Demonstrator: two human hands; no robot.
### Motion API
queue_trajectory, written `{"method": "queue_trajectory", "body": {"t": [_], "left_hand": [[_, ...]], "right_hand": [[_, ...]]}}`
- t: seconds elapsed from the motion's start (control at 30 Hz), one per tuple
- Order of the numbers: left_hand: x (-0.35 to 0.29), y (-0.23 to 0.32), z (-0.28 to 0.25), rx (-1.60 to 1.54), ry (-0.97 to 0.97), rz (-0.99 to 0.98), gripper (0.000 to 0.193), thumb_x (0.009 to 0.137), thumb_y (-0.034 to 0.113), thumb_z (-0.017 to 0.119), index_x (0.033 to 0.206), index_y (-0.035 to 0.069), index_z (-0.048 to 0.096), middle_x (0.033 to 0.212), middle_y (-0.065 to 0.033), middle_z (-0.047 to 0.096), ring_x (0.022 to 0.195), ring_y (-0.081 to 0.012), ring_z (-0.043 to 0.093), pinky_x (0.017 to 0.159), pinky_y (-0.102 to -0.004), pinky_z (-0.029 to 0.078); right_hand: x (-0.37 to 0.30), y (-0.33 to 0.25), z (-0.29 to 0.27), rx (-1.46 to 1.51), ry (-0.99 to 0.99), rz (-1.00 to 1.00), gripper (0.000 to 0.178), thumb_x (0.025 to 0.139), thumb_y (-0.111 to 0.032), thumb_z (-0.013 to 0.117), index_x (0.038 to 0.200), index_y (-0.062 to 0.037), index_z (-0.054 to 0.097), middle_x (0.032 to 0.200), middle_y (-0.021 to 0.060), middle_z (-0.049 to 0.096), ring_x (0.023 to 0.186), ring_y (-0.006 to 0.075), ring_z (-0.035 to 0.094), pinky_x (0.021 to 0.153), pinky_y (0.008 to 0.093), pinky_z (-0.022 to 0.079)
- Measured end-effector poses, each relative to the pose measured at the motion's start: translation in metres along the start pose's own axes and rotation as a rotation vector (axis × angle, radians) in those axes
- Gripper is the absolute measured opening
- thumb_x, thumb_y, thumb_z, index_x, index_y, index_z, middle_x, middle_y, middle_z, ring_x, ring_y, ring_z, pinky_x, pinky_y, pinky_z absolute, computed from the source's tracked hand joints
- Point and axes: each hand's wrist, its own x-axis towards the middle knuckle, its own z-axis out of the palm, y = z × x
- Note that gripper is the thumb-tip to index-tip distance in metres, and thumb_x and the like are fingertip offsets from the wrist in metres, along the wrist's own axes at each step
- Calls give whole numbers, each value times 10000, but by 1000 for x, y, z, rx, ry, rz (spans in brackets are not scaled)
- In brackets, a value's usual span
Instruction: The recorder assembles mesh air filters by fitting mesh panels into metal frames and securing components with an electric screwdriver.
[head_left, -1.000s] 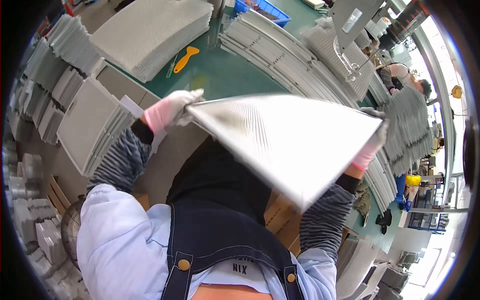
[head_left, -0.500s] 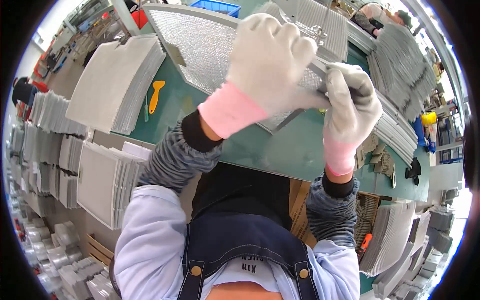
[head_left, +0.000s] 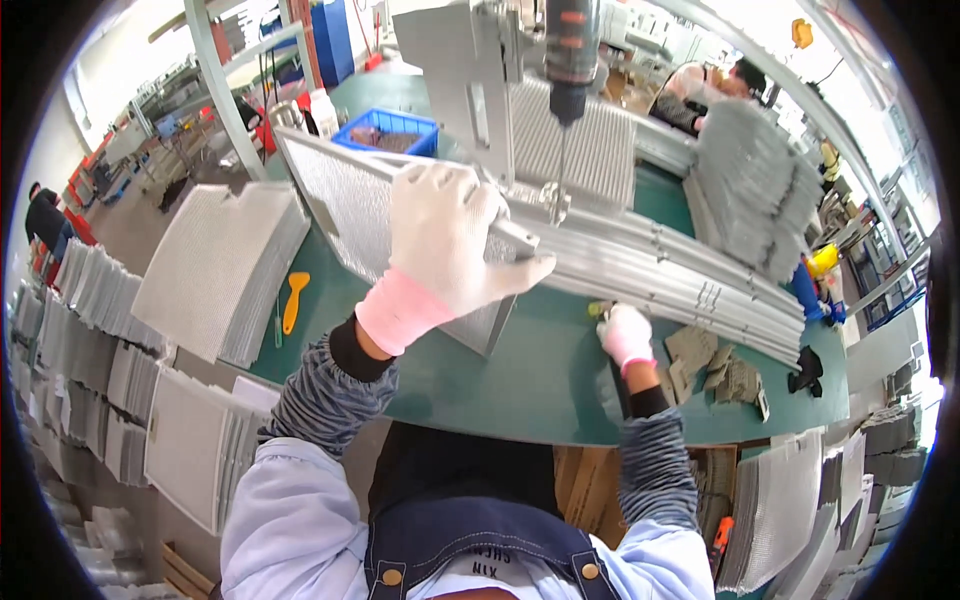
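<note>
My left hand (head_left: 445,235), in a white glove with a pink cuff, is closed over the upper edge of a silver mesh panel (head_left: 345,200). The thumb stretches right, near the corner of its metal frame. The panel leans tilted above the green table. My right hand (head_left: 627,335), gloved the same way, is down on the table with its fingers curled in. A small yellow-green end (head_left: 599,310) shows at its fingertips, and something dark runs beneath the wrist. The glove hides what this thing is.
A power driver (head_left: 572,60) hangs over a metal fixture (head_left: 550,203). Long aluminium strips (head_left: 690,285) lie to the right, beside brown scraps (head_left: 735,378). Mesh panels (head_left: 215,265) and a yellow scraper (head_left: 295,302) are left; a blue basket (head_left: 432,140) stands behind. Another person works at the far right.
My right hand has left the panel's frame corner and moved down to the table. My left hand has shifted left and still holds the panel. The view has tilted up, showing the power driver.
</note>
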Motion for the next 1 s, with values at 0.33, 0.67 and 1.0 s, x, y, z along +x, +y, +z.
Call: {"method": "queue_trajectory", "body": {"t": [0.33, 0.67, 1.0], "left_hand": [[-4, 11, 16, -120, 183, 55, 350, 583, 319, 766, 781, 129, 550, 761, -50, 452, 761, -256, 451, 745, -401, 346], [6, 6, 31, -129, 242, 89, 288, 583, 251, 746, 745, 120, 547, 693, -35, 447, 695, -244, 462, 700, -378, 346], [7, 8, 37, -158, 255, 104, 325, 602, 323, 754, 720, 127, 523, 713, -35, 455, 704, -230, 445, 724, -386, 332]], "right_hand": [[-3, 1, -24, 1043, 172, -137, 164, 939, -77, 536, 1082, -22, 596, 687, 36, 577, 571, 108, 563, 518, 262, 446], [-75, -110, -307, 771, 738, -847, 293, 953, -161, 559, 1213, -44, 626, 617, 74, 519, 545, 115, 486, 533, 270, 432], [-13, -77, -256, 926, 303, -1438, 263, 917, -136, 579, 1150, -35, 646, 709, 168, 605, 592, 135, 605, 519, 286, 472]]}}
